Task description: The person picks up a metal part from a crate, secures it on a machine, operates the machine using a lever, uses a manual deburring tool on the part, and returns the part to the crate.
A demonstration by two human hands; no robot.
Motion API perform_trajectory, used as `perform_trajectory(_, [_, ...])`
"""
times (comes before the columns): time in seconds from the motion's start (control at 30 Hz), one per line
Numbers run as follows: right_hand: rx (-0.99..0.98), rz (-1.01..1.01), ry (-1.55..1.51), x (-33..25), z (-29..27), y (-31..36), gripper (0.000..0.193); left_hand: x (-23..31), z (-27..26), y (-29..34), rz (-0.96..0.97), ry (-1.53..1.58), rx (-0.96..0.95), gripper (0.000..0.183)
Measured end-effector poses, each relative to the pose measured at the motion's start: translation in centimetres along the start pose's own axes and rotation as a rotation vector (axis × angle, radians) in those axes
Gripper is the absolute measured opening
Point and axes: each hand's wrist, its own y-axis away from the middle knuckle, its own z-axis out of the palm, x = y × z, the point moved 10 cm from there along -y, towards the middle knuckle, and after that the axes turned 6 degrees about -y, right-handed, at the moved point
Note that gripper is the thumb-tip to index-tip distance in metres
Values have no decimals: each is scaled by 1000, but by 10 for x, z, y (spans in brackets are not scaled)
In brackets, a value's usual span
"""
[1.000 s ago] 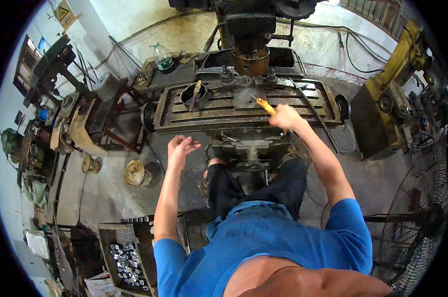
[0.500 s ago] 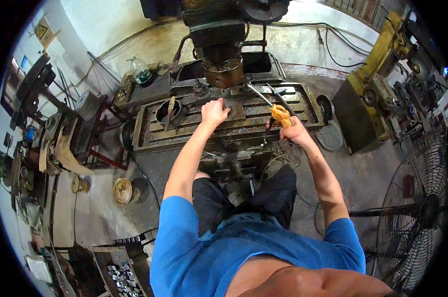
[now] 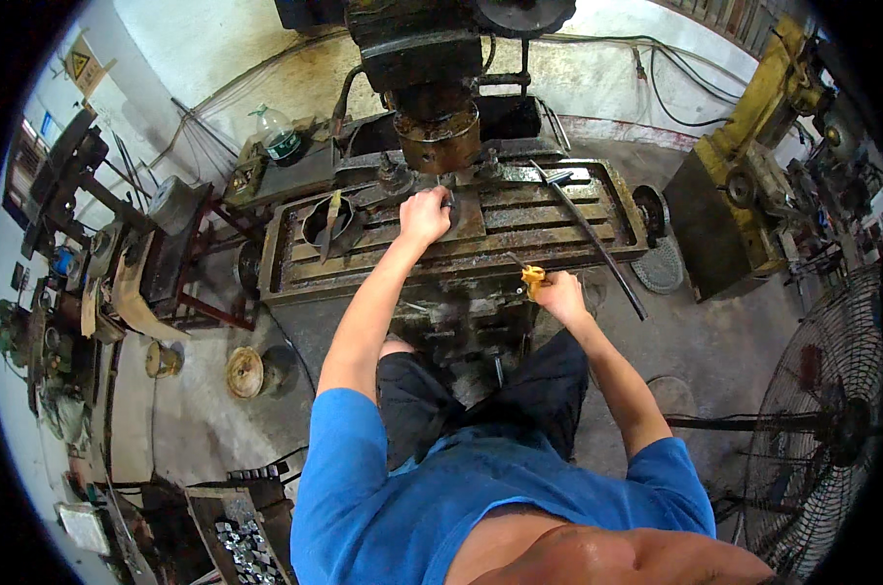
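At the middle of the milling machine table (image 3: 549,234), under the round spindle head (image 3: 440,138), my left hand (image 3: 425,216) is closed with its fingers curled. A small dark edge shows by its fingertips; what it grips is mostly hidden. My right hand (image 3: 560,297) is wrapped round a yellow air blow gun (image 3: 533,280), in front of the table's near edge. The gun's thin nozzle points up and left. A long dark bar (image 3: 597,244) lies across the table's right side, its near end jutting over the edge.
A dark pot (image 3: 329,229) with a brush-like flat tool in it stands on the table's left part. At right are a large fan (image 3: 812,419) and a yellow machine (image 3: 729,185). A round tin (image 3: 244,373) sits on the floor at left, and a box of metal pieces (image 3: 208,517) lower left.
My right hand has drawn the blow gun back toward me and down, away from the table. The dark bar shows more fully. My left hand has stayed at nearly the same place.
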Motion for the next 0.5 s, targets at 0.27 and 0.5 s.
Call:
perform_trajectory(0.27, [9,-209,-118,-18,-57,27,39,-4,9,-16,-58,-46,78,24])
perform_trajectory(0.5, [577,-808,-63,-201,-283,23,35,-39,15,-19,-287,60,31,35])
